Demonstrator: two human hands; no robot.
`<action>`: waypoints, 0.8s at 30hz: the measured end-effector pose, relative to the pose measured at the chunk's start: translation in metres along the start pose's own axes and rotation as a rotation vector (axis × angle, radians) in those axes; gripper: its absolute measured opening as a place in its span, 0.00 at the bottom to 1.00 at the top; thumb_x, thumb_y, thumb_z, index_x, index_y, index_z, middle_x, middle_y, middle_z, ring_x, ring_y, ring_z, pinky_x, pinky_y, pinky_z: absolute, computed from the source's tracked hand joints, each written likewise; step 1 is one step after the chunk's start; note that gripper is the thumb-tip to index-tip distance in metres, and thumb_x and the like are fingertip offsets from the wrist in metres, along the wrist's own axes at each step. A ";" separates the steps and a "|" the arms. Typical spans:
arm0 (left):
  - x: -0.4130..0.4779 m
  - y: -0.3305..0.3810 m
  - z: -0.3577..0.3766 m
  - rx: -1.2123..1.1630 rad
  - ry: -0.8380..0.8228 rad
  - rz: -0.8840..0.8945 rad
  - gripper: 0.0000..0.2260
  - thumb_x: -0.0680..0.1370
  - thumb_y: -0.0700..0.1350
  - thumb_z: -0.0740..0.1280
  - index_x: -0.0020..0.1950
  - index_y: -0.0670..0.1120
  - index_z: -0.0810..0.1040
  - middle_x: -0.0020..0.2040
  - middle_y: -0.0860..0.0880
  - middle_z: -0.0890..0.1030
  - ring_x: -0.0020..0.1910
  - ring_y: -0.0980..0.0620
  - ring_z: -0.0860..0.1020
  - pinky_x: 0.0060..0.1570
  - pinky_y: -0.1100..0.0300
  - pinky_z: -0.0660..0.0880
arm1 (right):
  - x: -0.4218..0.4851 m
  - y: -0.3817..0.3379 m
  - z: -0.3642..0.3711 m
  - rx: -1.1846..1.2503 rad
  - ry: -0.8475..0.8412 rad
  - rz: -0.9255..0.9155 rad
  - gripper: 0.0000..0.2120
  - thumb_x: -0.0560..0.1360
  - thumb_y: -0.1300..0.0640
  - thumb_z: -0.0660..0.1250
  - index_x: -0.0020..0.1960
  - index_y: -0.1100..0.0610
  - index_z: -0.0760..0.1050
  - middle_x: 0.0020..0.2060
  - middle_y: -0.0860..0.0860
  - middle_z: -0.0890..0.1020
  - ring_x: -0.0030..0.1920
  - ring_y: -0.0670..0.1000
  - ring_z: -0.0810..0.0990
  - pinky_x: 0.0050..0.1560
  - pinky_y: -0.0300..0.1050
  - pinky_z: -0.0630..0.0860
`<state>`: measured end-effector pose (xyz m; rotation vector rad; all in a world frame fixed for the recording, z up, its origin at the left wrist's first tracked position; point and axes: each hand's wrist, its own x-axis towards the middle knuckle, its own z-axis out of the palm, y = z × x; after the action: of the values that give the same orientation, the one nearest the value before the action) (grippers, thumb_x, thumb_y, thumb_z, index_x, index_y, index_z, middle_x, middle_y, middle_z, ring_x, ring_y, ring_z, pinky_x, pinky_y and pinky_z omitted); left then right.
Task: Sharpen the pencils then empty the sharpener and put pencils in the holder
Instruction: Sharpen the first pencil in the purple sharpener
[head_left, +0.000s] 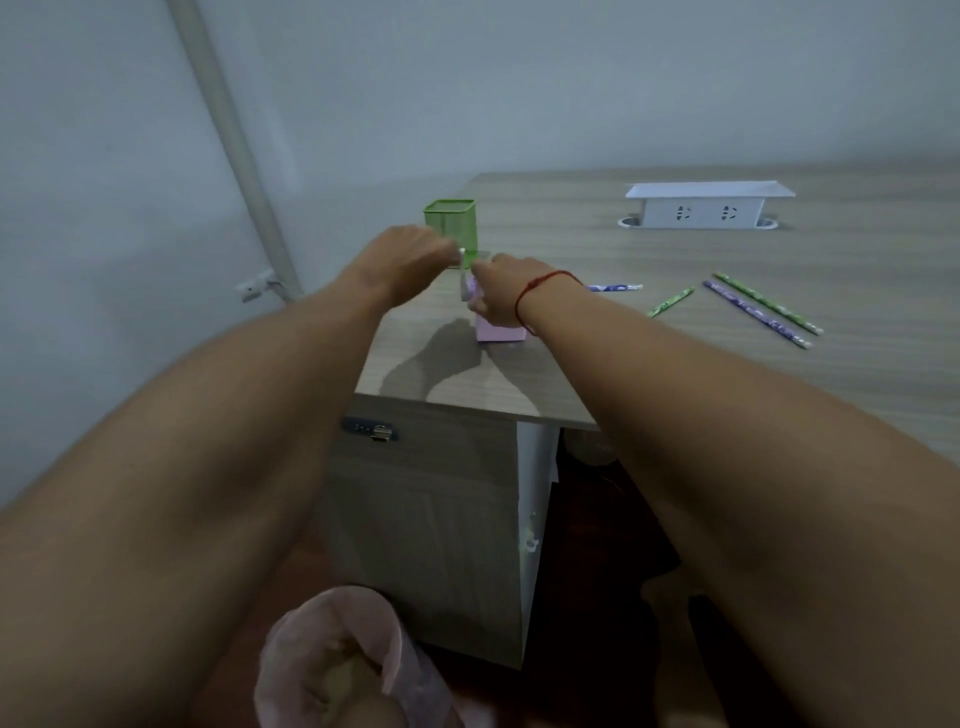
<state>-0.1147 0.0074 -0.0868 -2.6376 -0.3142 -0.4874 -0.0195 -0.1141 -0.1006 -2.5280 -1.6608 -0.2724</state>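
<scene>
A pink crank sharpener (500, 330) stands near the desk's left front corner. My right hand (500, 291) rests over its top and grips it. My left hand (410, 260) pinches the silvery crank handle (462, 275) at the sharpener's left side. A pencil (612, 287) sticks out to the right from behind my right wrist. A green mesh holder (451, 228) stands just behind my hands, with nothing visible inside. Three more patterned pencils lie to the right: a short green one (670, 302), a purple one (756, 314) and a green one (768, 303).
A white socket box (706, 203) sits at the back of the wooden desk (597, 364). Below the desk's left end is a cabinet with a lock (370, 430). A bin lined with a pink bag (337, 660) stands on the floor in front.
</scene>
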 end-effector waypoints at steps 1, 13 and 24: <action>-0.005 0.004 -0.001 -0.020 0.014 -0.015 0.11 0.81 0.40 0.57 0.59 0.42 0.77 0.52 0.35 0.80 0.50 0.35 0.79 0.45 0.47 0.74 | 0.000 0.000 -0.001 -0.015 0.000 0.004 0.17 0.80 0.51 0.58 0.66 0.58 0.70 0.64 0.59 0.75 0.63 0.60 0.75 0.58 0.50 0.72; -0.072 0.047 0.039 -0.202 -0.235 -0.216 0.10 0.78 0.40 0.61 0.55 0.38 0.78 0.50 0.38 0.81 0.50 0.38 0.80 0.50 0.49 0.77 | -0.002 -0.022 0.008 0.002 -0.008 -0.047 0.17 0.80 0.51 0.57 0.61 0.60 0.72 0.59 0.60 0.77 0.58 0.61 0.77 0.51 0.49 0.72; -0.029 0.017 0.037 -0.031 -0.269 -0.210 0.11 0.80 0.41 0.59 0.57 0.40 0.77 0.52 0.38 0.80 0.52 0.39 0.79 0.49 0.50 0.73 | 0.002 -0.018 0.015 0.028 0.049 -0.093 0.16 0.79 0.52 0.57 0.64 0.58 0.69 0.62 0.58 0.75 0.60 0.59 0.76 0.54 0.50 0.72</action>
<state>-0.1260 0.0055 -0.1355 -2.7151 -0.6771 -0.2006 -0.0337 -0.1024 -0.1147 -2.4079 -1.7543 -0.3147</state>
